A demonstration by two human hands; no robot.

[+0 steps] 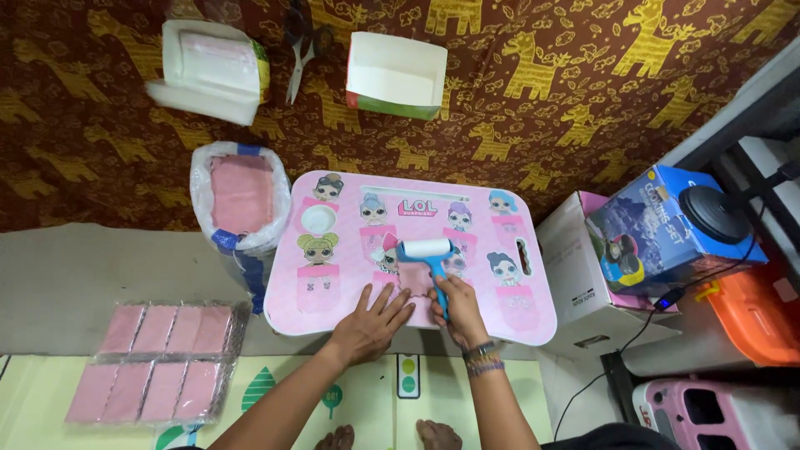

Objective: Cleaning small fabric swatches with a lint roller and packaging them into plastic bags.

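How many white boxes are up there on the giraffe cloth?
2. One white open box lies at the top left, with pink sheets inside. The other white open box sits to its right, past the scissors. More could be out of view.

Glossy pink plastic lap table (333, 287), blue plastic roller (427, 252), clear crinkled plastic bag (218, 171).

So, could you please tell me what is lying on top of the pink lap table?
On the pink lap table lie the left hand, flat, and the blue roller, gripped by the right hand. The hands and roller cover whatever lies beneath them.
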